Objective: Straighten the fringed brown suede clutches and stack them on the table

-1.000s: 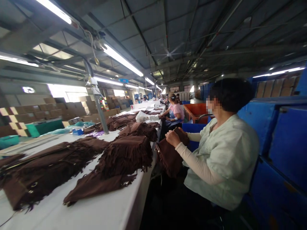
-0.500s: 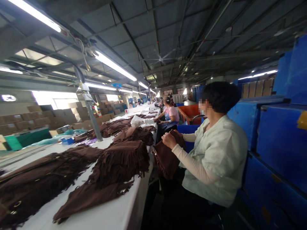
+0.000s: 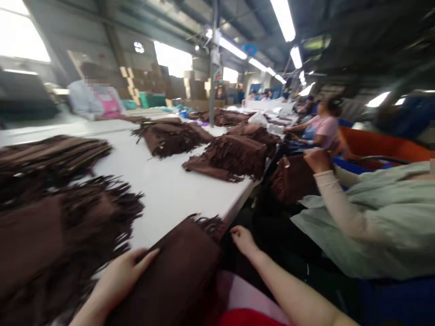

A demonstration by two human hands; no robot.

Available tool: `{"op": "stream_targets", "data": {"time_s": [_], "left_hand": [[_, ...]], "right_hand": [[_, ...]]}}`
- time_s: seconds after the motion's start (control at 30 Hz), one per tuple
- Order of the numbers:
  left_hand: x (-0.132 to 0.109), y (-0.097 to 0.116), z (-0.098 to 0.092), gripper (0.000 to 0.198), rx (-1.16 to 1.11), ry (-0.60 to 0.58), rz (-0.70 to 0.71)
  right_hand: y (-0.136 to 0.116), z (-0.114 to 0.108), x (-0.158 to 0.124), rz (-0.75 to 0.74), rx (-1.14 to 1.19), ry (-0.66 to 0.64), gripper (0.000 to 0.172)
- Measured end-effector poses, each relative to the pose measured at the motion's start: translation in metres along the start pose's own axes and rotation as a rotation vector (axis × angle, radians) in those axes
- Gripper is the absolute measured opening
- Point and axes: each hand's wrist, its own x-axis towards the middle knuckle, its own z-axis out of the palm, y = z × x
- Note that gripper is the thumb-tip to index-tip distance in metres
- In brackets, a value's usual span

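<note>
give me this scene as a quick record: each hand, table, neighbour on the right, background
left hand: on the near brown piece, at its edge; grip unclear
right hand: fingers curled, beside that piece's fringed end; contents unclear
table: white, bearing brown fringed piles
co-worker: pale green top, holding another brown piece
background: stacked boxes, grey pole

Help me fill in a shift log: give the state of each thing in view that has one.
Near brown bag: touched by left hand; closure unclear.
Left hand: thumb over the bag, fingers partly hidden.
Right hand: curled, nothing visible in it.
Brown bags at left: piled up.
Co-worker's bag: held up.
Tube lights: lit.
</note>
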Motion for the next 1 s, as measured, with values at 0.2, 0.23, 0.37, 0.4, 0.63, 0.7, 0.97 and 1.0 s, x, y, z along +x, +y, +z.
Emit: {"op": "stream_targets", "data": {"time_s": [0.2,0.23,0.37,0.4,0.63,0.7,0.97,1.0], "left_hand": [[-0.005,0.007,-0.004,0.049,-0.066,-0.050,-0.050],[-0.005,0.008,-0.004,0.050,-0.074,-0.048,-0.051],[-0.007,0.004,0.000,0.051,-0.081,-0.035,-0.058],[-0.007,0.003,0.001,0.051,-0.082,-0.030,-0.058],[0.001,0.008,0.004,0.049,0.045,0.071,-0.071],[0.003,0.010,0.006,0.050,0.111,0.107,-0.099],[0.005,0.008,0.006,0.050,0.106,0.110,-0.119],[0.006,0.008,0.005,0.050,0.101,0.106,-0.124]], "right_hand": [[-0.017,0.014,-0.028,-0.113,0.577,-0.515,0.038],[-0.018,0.017,-0.035,-0.048,0.654,-0.591,0.036],[-0.015,0.022,-0.053,0.296,0.821,-0.731,0.019],[-0.013,0.021,-0.055,0.340,0.847,-0.746,0.018],[-0.025,0.013,-0.060,0.219,0.910,-0.788,0.030],[-0.026,0.017,-0.057,0.185,0.856,-0.732,0.031],[-0.016,0.032,-0.045,0.130,0.471,-0.704,0.038],[-0.015,0.033,-0.044,0.121,0.429,-0.705,0.038]]}}
